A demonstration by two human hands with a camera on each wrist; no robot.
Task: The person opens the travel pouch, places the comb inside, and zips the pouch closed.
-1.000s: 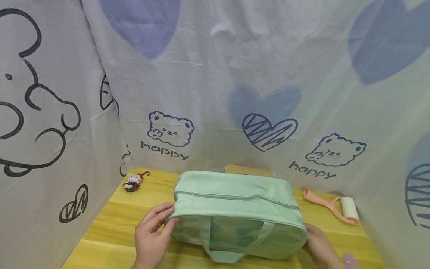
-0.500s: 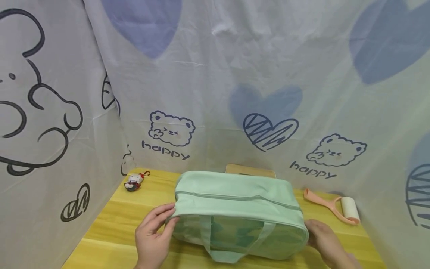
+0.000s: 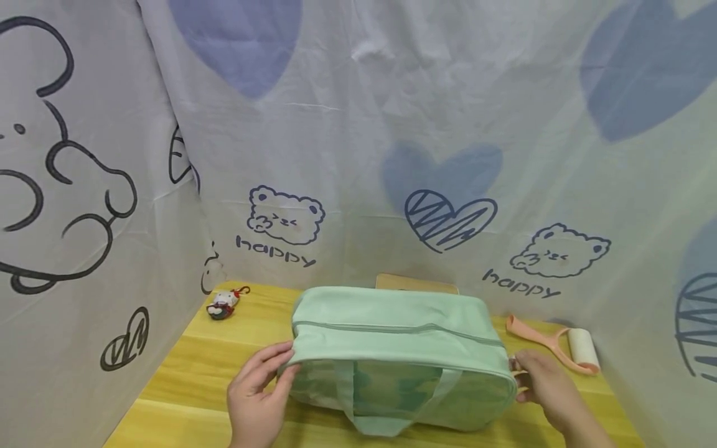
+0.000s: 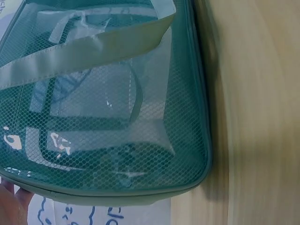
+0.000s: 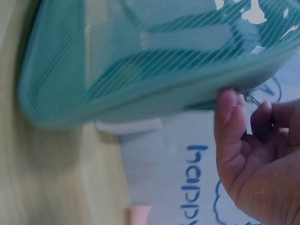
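A mint-green zip-top bag (image 3: 392,311) with a clear mesh-patterned front and a strap handle (image 3: 381,425) stands on the table. My left hand (image 3: 259,389) grips its left end, fingers on the side and thumb toward the front. In the left wrist view only a bit of that hand (image 4: 13,206) shows under the bag's edge. At the right end my right hand (image 3: 540,382) has curled fingers beside the zipper's end. The right wrist view shows a small metal zipper pull (image 5: 252,98) pinched between finger and thumb. The zipper line (image 3: 381,328) looks closed along the top.
A small cartoon figure charm (image 3: 223,303) lies at the back left of the wood-grain table (image 3: 185,367). A peach-handled lint roller (image 3: 560,345) is at the back right. Behind the bag a tan board edge (image 3: 417,283) shows against the printed cloth (image 3: 358,155).
My right hand has shifted from lying against the bag's right end to curled fingers pinching at the zipper's end. The left hand and bag have barely moved.
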